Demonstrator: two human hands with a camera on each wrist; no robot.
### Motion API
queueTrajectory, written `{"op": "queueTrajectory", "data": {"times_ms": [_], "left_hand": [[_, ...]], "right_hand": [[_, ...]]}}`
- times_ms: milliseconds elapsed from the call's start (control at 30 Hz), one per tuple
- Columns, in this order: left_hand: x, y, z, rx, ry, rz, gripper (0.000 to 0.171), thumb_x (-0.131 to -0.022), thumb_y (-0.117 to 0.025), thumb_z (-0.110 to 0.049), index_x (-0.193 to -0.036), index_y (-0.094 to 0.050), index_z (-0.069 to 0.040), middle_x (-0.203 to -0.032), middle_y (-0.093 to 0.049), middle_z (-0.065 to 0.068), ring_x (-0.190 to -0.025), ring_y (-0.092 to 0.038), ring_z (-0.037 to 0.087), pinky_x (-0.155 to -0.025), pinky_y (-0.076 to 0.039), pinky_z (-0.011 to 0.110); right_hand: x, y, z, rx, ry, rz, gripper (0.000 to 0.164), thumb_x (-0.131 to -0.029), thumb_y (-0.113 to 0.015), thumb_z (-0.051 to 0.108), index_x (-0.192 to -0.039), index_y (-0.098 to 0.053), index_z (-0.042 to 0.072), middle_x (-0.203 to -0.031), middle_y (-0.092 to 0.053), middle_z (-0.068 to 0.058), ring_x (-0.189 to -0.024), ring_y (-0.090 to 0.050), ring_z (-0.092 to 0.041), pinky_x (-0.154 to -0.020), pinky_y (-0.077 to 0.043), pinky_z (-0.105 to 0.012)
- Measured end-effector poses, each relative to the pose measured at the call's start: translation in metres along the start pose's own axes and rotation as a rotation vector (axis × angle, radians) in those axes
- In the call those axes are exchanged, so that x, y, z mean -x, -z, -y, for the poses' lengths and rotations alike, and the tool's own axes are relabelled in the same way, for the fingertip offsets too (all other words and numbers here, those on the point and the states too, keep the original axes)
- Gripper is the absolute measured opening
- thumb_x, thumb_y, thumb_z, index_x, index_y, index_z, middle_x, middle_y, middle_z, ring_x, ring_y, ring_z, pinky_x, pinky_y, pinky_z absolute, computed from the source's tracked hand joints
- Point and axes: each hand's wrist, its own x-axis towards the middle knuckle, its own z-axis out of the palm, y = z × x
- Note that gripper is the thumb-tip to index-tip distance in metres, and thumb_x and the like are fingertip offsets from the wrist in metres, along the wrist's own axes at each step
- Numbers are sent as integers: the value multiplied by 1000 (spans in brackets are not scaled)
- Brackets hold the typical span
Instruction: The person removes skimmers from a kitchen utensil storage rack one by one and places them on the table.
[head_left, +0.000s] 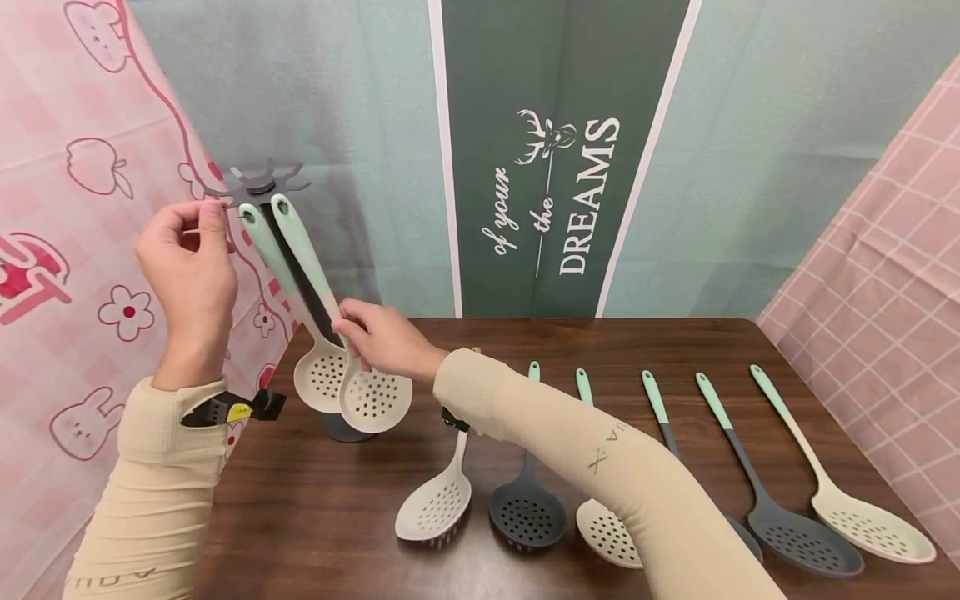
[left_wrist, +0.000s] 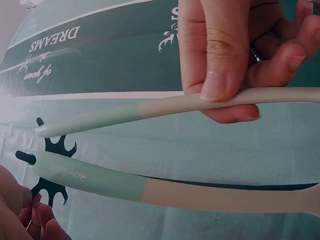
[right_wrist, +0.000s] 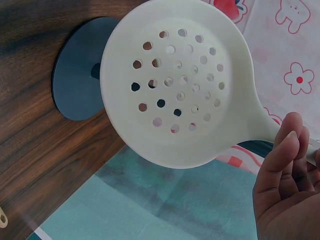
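Observation:
My right hand [head_left: 386, 337] pinches the cream shaft of a skimmer [head_left: 375, 398] with a mint handle. Its round, holed bowl faces the camera in the right wrist view, and its handle end is up beside the hooks of a dark utensil rack [head_left: 261, 187]. With thumb and fingers my left hand [head_left: 191, 258] pinches one hook arm at the rack's top. A second cream skimmer [head_left: 309, 367] hangs on the rack; in the left wrist view a hook passes through the hole in its mint handle [left_wrist: 95, 177]. The rack's round base [right_wrist: 77, 75] stands on the table.
Across the brown wooden table [head_left: 285, 517] several cream and dark skimmers lie in a row, among them a cream one [head_left: 433, 508] and a dark one [head_left: 527, 510]. My right sleeve covers parts of some. A pink cloth [head_left: 67, 217] hangs close at the left.

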Motion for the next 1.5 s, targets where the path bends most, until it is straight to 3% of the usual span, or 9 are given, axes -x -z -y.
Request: {"op": "queueTrajectory", "data": {"times_ms": [300,533,767,1100,1500], "left_hand": [[0,1,1,0,6,6,14,-100,-66,-21,-98,-77,-12,-81,-60,-7,-68,-53,7,-65,-42,19],[0,1,1,-10,-12,7,15,-100,-66,-21,-99,-77,-11,-81,-60,-8,-68,-53,7,-65,-42,20],[0,1,0,-5,-20,5,15,-100,-66,-21,-98,-78,-11,-80,-60,-8,-67,-53,6,-65,-42,20],[0,1,1,-9,-11,17,15,-100,-66,-21,-101,-77,-11,-80,-59,-7,-69,-52,8,-64,-41,19],[0,2,1,-18,1,17,16,-100,-65,-22,-102,-77,-11,-82,-59,-8,-70,-53,7,-66,-42,19]], "right_hand": [[0,5,6,-5,23,-4,20,-108,-50,26,-100,-58,10,-71,-57,1,-54,-60,-15,-55,-47,-24],[4,6,10,-6,12,-8,17,-108,-52,25,-95,-57,14,-69,-56,1,-53,-58,-14,-54,-47,-24],[7,10,14,-21,25,-18,19,-108,-52,25,-98,-58,9,-70,-56,0,-54,-61,-17,-55,-48,-25],[10,13,13,-55,33,-75,23,-108,-53,23,-89,-54,9,-64,-56,0,-53,-56,-13,-54,-45,-23],[15,7,3,-97,-84,-128,23,-108,-50,21,-88,-54,10,-55,-53,-1,-48,-52,-13,-48,-39,-22]]}}
